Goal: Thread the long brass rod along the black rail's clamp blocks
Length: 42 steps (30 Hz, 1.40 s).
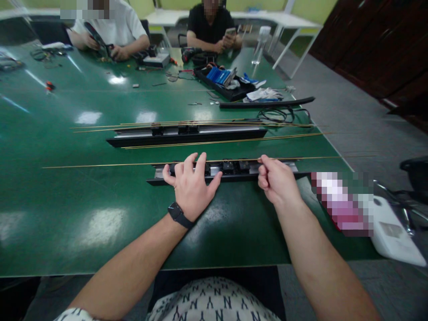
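In front of me a long black channel-shaped bar (236, 178) with a silvery inside and several small black blocks lies across the green table. My left hand (192, 180), with a black watch at the wrist, rests over its left part with fingers spread. A long thin brass-coloured rod (100, 166) runs along the far edge of this bar and sticks out past both ends. Over the bar's right part, my right hand (276, 178) is closed, thumb and forefinger pinched on the rod. Its other fingers are curled in.
A second black bar (187, 139) lies farther back, with several thin rods (214, 142) beside it. Behind are a coiled black cable (276, 115), a curved black strip (267, 104) and a tool tray (230, 91). Two people sit opposite. A white device (396, 236) is at right.
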### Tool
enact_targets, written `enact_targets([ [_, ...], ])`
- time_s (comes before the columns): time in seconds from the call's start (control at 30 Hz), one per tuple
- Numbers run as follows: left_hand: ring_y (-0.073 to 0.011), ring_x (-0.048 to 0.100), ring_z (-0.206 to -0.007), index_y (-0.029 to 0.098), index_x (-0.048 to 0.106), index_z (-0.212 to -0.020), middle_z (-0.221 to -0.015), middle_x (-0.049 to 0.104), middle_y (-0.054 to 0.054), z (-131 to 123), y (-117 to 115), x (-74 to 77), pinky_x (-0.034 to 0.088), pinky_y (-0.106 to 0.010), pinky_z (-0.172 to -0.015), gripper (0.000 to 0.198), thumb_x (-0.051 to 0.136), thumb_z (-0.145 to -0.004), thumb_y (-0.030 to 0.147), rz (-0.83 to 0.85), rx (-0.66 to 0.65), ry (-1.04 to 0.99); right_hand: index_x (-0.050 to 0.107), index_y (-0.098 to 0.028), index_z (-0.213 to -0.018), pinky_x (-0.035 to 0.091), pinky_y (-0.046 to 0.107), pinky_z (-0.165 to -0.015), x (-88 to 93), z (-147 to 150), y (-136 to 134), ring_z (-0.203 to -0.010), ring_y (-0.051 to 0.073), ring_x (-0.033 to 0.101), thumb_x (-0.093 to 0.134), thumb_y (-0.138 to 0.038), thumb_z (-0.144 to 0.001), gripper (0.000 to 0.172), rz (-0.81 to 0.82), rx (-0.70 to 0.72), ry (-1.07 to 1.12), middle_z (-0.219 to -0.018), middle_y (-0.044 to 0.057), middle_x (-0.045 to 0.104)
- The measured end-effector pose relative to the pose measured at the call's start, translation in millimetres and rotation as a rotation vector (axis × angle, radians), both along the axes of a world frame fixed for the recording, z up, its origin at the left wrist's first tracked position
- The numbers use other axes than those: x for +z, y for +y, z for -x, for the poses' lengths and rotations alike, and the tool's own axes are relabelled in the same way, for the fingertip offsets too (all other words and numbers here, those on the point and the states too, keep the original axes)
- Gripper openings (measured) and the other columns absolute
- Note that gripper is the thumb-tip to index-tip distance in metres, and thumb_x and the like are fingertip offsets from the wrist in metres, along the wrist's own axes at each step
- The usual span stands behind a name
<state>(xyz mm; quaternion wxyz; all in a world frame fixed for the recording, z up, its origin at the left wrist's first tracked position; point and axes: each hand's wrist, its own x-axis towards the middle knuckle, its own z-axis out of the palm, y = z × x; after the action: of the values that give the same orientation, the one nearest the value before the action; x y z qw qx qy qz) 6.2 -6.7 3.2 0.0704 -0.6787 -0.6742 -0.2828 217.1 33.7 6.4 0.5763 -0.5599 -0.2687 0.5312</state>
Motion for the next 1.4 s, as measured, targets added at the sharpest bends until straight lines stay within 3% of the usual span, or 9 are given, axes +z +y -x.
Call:
enact_targets([
  [0.2,-0.0294,0.054,-0.12,0.031,0.069,-0.127,-0.132,0.068,-0.006,-1,-2,-0.1,0.025,-0.055,-0.112,0.036,0.059,-0.096,0.048,-0.074,-0.181,-0.021,0.059,-0.018,-0.083,0.02,0.016,-0.025,0.0,0,0,-0.028,0.005,0.036,0.073,-0.033,-0.087,0.021,0.0,-0.001,0.0,-0.05,-0.007,0.05],
  [0.4,-0.0294,0.05,-0.128,0.035,0.069,-0.127,-0.137,0.067,-0.003,-8,-3,-1.3,0.025,-0.055,-0.11,0.032,0.053,-0.1,0.04,-0.024,-0.322,0.039,0.06,-0.018,-0.083,0.021,0.016,-0.025,-1.2,0,0,-0.028,0.005,0.036,0.074,-0.034,-0.086,0.021,-0.008,-0.002,0.0,-0.051,-0.007,0.051],
  [0.83,-0.0321,0.047,-0.129,0.028,0.058,-0.142,-0.146,0.061,-0.008,-11,-5,-5.8,0.027,-0.056,-0.104,0.045,0.053,-0.1,0.041,0.039,-0.43,0.131,0.059,-0.018,-0.083,0.021,0.016,-0.025,1.7,2,0,-0.028,0.005,0.037,0.075,-0.034,-0.086,0.022,-0.001,-0.016,-0.008,-0.051,-0.007,0.051],
  [1.4,-0.033,0.05,-0.126,0.027,0.055,-0.145,-0.145,0.061,-0.008,-13,-10,0.4,0.026,-0.057,-0.104,0.047,0.053,-0.1,0.041,0.07,-0.4,0.138,0.059,-0.018,-0.081,0.021,0.015,-0.025,2.2,2,1,-0.028,0.005,0.037,0.073,-0.031,-0.088,0.02,0.004,-0.014,0.002,-0.051,-0.006,0.051],
])
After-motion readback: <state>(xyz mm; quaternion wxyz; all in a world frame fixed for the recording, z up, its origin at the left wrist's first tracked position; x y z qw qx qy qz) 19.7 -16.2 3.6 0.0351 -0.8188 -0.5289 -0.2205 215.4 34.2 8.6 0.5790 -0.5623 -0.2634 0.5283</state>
